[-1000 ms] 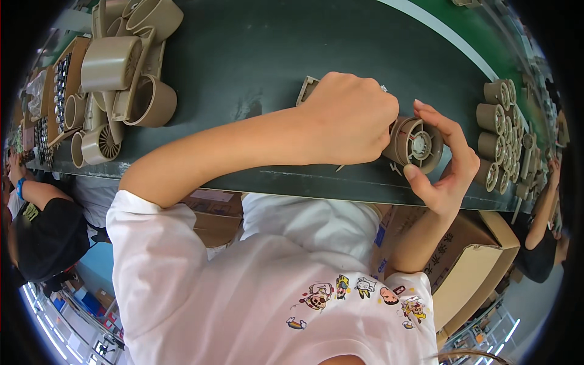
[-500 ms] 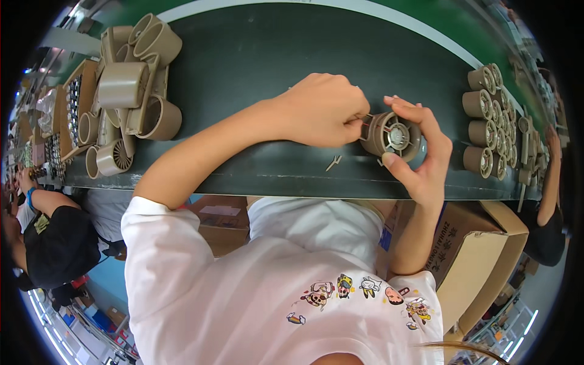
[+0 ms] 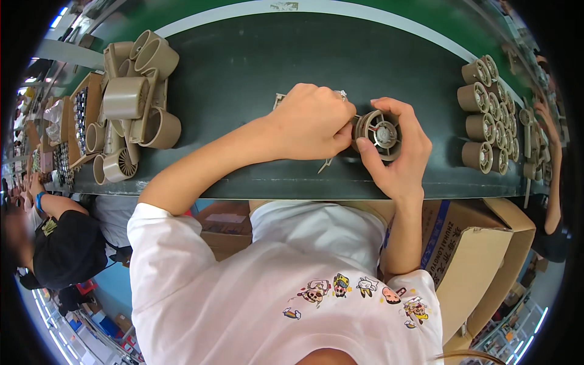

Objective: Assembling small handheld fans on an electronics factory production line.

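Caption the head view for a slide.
Right hand grips a tan cylinder at a dark table, left hand curled beside it, more cylinders at right.

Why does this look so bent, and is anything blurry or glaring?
In the head view, the wide fisheye lens bends the white stripe into an arc; in the head view, the left hand, right hand and tan round part look fairly sharp; toward the head view's rim, surroundings look smeared, and a strip light at lower right glares.
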`<act>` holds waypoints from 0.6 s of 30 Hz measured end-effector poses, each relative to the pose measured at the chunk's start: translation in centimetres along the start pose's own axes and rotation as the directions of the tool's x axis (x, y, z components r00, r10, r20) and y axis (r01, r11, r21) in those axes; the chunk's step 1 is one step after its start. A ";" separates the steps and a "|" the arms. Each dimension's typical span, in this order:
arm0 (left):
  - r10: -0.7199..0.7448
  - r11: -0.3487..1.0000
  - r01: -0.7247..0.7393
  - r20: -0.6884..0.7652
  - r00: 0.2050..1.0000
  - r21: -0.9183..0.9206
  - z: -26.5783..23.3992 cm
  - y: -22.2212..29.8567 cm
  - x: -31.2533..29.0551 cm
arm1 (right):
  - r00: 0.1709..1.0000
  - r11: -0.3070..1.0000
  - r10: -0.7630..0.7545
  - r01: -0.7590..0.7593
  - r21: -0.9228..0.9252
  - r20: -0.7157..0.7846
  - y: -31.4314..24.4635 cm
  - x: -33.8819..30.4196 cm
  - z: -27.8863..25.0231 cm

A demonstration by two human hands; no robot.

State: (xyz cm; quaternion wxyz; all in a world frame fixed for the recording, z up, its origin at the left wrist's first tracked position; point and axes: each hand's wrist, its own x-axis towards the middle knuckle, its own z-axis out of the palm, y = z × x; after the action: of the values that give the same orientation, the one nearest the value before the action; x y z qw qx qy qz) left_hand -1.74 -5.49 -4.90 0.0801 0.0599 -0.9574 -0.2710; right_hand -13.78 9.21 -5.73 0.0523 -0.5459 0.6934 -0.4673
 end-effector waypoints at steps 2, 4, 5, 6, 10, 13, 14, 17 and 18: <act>0.025 0.997 -0.017 0.118 0.993 -0.071 -0.5 -0.3 0.1 | 1.000 0.997 -0.003 0.001 0.072 0.023 0.3 0.0 -0.1; 0.086 0.995 -0.082 0.086 0.992 -0.055 0.0 -0.4 -0.2 | 0.998 0.977 -0.036 0.026 0.210 0.042 1.1 0.0 -0.2; 0.152 0.988 -0.151 0.056 0.987 -0.028 0.2 -0.5 -0.3 | 0.998 0.978 -0.031 0.020 0.208 0.054 1.3 0.0 -0.2; 0.147 0.989 -0.145 0.054 0.988 -0.042 0.6 -0.7 -0.4 | 0.997 0.983 -0.066 0.056 0.175 0.048 1.5 0.0 -0.3; 0.258 0.966 -0.259 -0.063 0.964 -0.022 1.2 -1.2 -0.8 | 0.992 0.994 -0.109 0.110 -0.007 0.070 1.3 -0.2 -0.5; 0.294 0.955 -0.296 -0.073 0.953 -0.017 1.2 -1.4 -1.1 | 0.983 0.974 -0.168 0.178 -0.140 0.078 1.2 -0.2 -0.5; 0.308 0.950 -0.310 -0.074 0.948 -0.019 1.1 -1.5 -1.2 | 0.979 0.964 -0.187 0.198 -0.175 0.078 1.2 -0.2 -0.5; 0.320 0.947 -0.320 -0.076 0.944 0.017 1.0 -1.5 -1.3 | 0.977 0.962 -0.197 0.209 -0.177 0.082 1.4 -0.3 -0.5; 0.320 0.947 -0.320 -0.079 0.944 0.018 1.0 -1.4 -1.3 | 0.976 0.961 -0.199 0.211 -0.178 0.083 1.7 -0.3 -0.5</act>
State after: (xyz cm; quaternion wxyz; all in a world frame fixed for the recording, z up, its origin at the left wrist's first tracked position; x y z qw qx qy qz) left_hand -0.51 -6.00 -6.65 0.1616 -0.0851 -0.9511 -0.2493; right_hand -15.11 9.72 -6.78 -0.0251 -0.6321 0.6715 -0.3858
